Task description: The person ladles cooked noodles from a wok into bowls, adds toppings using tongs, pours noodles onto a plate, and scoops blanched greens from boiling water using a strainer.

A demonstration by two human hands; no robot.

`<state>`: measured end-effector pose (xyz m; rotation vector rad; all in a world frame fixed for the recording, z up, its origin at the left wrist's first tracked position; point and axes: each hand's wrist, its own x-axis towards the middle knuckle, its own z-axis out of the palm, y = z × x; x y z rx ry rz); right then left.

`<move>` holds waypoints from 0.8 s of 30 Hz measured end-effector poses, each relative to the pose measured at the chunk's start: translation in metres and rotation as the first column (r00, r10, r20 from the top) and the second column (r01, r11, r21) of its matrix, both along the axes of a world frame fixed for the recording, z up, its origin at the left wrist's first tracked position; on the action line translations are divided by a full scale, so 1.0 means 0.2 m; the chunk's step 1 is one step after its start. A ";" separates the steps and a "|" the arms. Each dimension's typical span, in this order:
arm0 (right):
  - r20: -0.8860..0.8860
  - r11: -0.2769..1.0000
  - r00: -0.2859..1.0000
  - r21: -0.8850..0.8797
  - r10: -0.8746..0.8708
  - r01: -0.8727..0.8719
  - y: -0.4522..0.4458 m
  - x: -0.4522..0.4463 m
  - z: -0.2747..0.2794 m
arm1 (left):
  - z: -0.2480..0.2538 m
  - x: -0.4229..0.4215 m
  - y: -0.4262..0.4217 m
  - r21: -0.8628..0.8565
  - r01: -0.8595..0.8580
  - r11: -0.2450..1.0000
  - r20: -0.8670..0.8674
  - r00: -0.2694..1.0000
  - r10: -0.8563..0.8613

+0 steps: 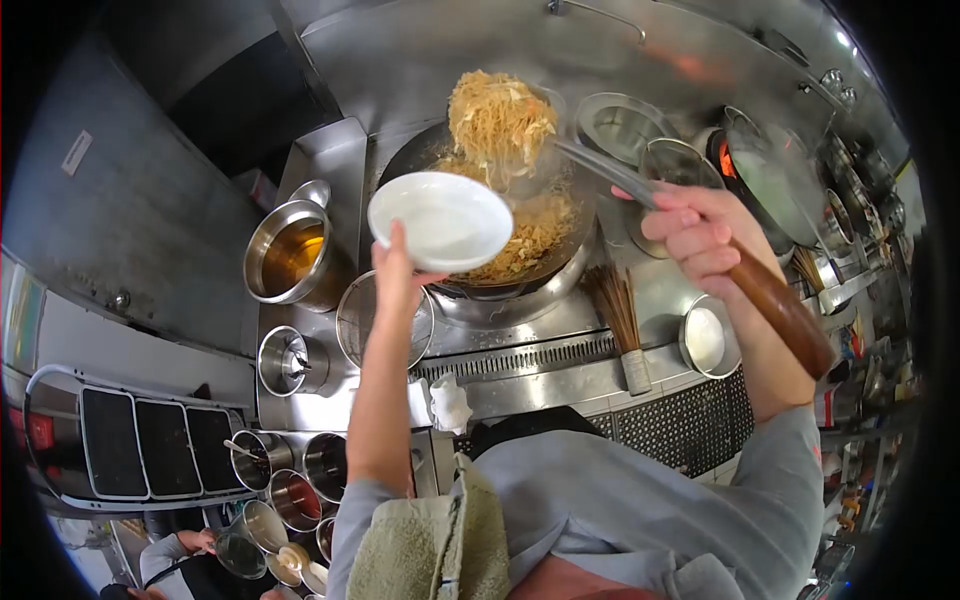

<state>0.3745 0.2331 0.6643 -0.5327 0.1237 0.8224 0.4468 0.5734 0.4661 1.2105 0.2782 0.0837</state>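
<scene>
My left hand (397, 268) grips a white bowl (440, 215) by its near edge, thumb over the rim; nothing lies in it. The wooden handle of a long wok ladle (605, 170) is wrapped in my right hand (700, 235). A heap of thin fried noodles (498, 120) rides on the ladle's head, which it hides, above the far side of a wok (415, 158). Strands hang down from the heap. More noodles (540, 235) lie in the wok, just beyond and right of the bowl, which covers part of the wok.
A pot of amber oil (290, 255) and a wire strainer (350, 320) stand left of the wok. A bamboo brush (622, 330) leans at the right front. A second steaming wok (770, 190) sits farther right. Another person's hand (195, 541) shows at lower left, near metal containers.
</scene>
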 end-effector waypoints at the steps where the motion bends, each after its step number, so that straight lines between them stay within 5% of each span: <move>1: 0.027 1.000 0.999 0.005 0.019 -0.020 0.00 -0.04 -0.02 | -0.02 0.06 -0.07 -0.040 0.029 0.999 0.046 0.999 -0.027; 9: 0.413 0.775 0.906 -0.603 0.097 0.191 0.09 -0.30 -0.43 | 0.17 0.14 -0.37 -0.187 0.158 0.970 0.091 0.985 -0.144; 11: 0.530 0.462 0.802 -0.805 0.275 0.373 0.10 -0.34 -0.46 | 0.17 0.13 -0.38 -0.162 0.160 0.974 0.103 0.984 -0.145; 15: 0.597 0.209 0.679 -0.796 0.427 0.569 0.08 -0.36 -0.53 | 0.09 0.12 -0.39 -0.260 0.184 0.948 0.147 0.978 -0.150; 17: 0.706 0.140 0.410 -0.580 0.577 0.803 0.06 -0.35 -0.57 | 0.09 0.11 -0.41 -0.280 0.135 0.950 0.161 0.983 -0.092; 20: 0.671 0.095 0.484 -0.633 0.562 0.768 0.10 -0.37 -0.50 | 0.03 0.13 -0.41 -0.341 0.112 0.933 0.156 0.986 -0.061; 24: 0.702 0.096 0.419 -0.567 0.576 0.818 0.09 -0.30 -0.47 | -0.04 0.18 -0.41 -0.386 0.158 0.909 0.271 0.961 -0.052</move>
